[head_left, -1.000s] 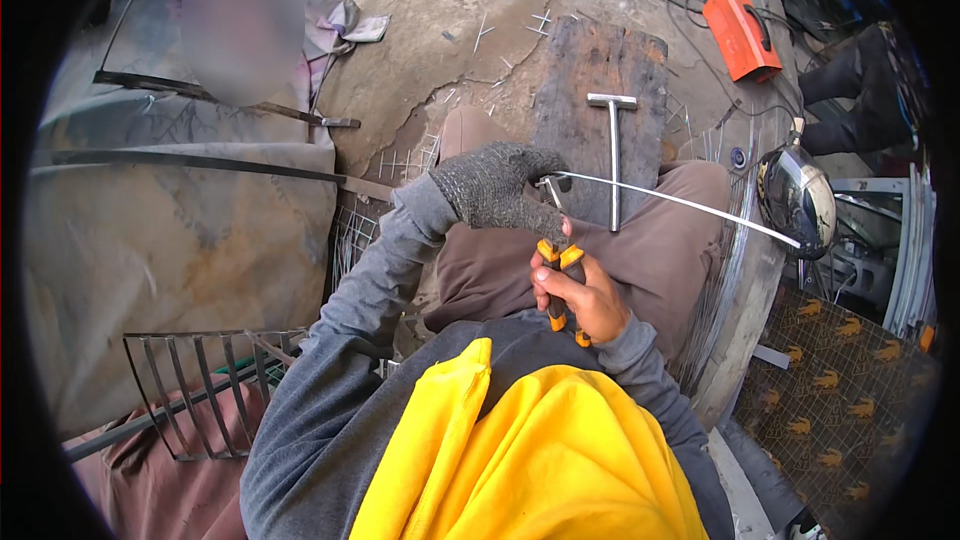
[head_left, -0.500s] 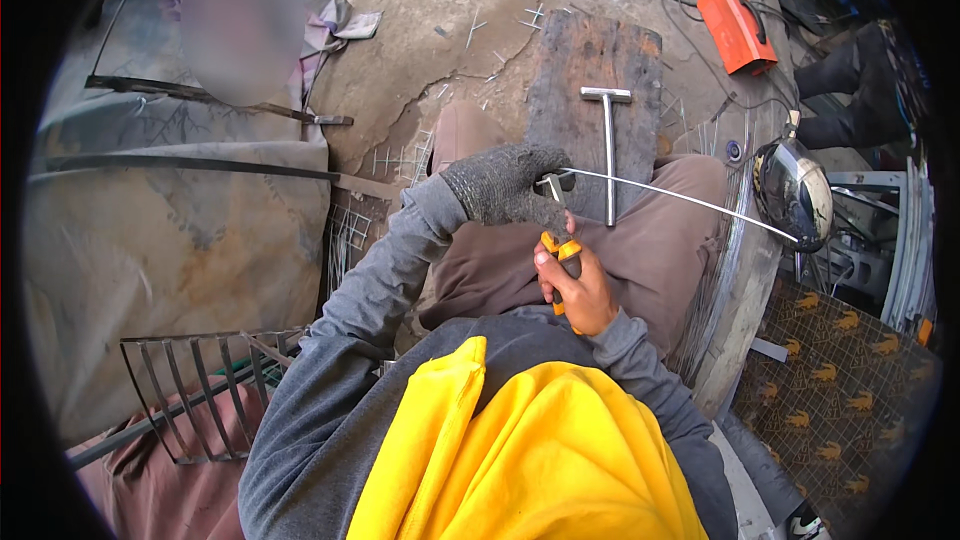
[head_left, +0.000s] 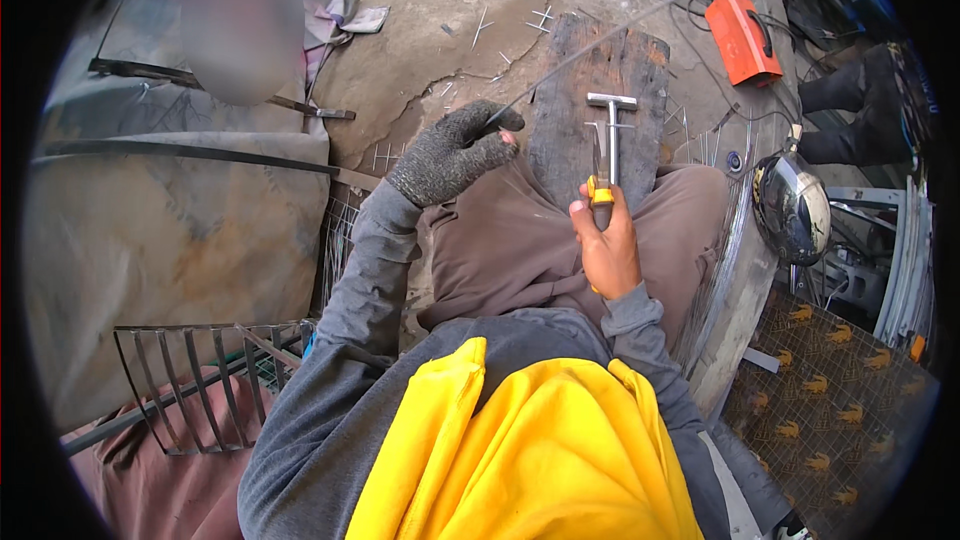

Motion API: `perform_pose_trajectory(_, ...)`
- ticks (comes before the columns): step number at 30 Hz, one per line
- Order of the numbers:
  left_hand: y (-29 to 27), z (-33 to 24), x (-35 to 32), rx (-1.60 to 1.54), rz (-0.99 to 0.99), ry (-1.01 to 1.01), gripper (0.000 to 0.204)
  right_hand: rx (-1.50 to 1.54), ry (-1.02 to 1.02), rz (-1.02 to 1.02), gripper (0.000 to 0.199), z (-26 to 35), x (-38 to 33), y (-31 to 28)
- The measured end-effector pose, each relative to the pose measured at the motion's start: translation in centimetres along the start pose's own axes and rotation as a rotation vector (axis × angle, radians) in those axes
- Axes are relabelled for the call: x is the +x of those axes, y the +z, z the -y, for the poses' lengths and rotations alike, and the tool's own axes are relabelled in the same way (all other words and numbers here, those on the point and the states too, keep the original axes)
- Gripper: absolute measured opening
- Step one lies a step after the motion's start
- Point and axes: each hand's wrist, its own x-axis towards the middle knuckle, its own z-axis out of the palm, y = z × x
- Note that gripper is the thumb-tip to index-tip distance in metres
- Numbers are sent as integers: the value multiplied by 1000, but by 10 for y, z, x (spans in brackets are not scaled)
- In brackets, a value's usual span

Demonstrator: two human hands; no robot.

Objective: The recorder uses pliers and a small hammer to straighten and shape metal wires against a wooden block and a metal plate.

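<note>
My left hand (head_left: 445, 162), in a grey knitted glove, pinches one end of a thin metal rod (head_left: 612, 37) that slants up and to the right. My bare right hand (head_left: 612, 252) is closed around pliers (head_left: 600, 192) with yellow and dark handles, their jaws pointing away from me. A short thin wire piece (head_left: 624, 125) appears to lie across the jaw tips; whether it is gripped I cannot tell. Just beside the jaws, a T-shaped metal bar (head_left: 613, 103) rests on a worn wooden board (head_left: 560, 70) between my legs.
An orange machine (head_left: 742, 40) with cables stands at the far right. Nearer are a welding helmet (head_left: 792, 202) and a bundle of thin rods (head_left: 722, 285). Small wire pieces (head_left: 541, 16) litter the concrete. At the left are a metal grille (head_left: 200, 390) and another person's blurred head (head_left: 242, 20).
The hands have parted: the left moved left, and its rod now points up-right instead of down-right. My right hand with the pliers moved right and forward, beside the T-shaped bar.
</note>
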Motion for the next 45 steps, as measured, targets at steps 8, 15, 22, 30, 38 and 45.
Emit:
perform_pose_trajectory(8, -25, 0, -8, -544, -66, -120, 81, -625, -137, 152, 45, 37, 68, 28)
perform_pose_trajectory(15, -23, -15, 4, -585, 49, -102, 94, -353, 35, 357, 47, 23, 16, 8)
perform_pose_trajectory(22, -3, -34, 14, -523, 226, -137, 104, 217, 109, 674, 39, 31, -24, 12)
perform_pose_trajectory(30, 14, -41, 15, -415, 288, -173, 105, 204, 75, 642, 36, 39, -29, 14)
perform_pose_trajectory(38, -3, -29, 28, -263, 49, -39, 102, 279, 255, 503, 27, 38, -37, 9)
perform_pose_trajectory(45, 10, -36, 10, 32, 329, 31, 74, 423, 289, 531, 25, 28, -41, 1)
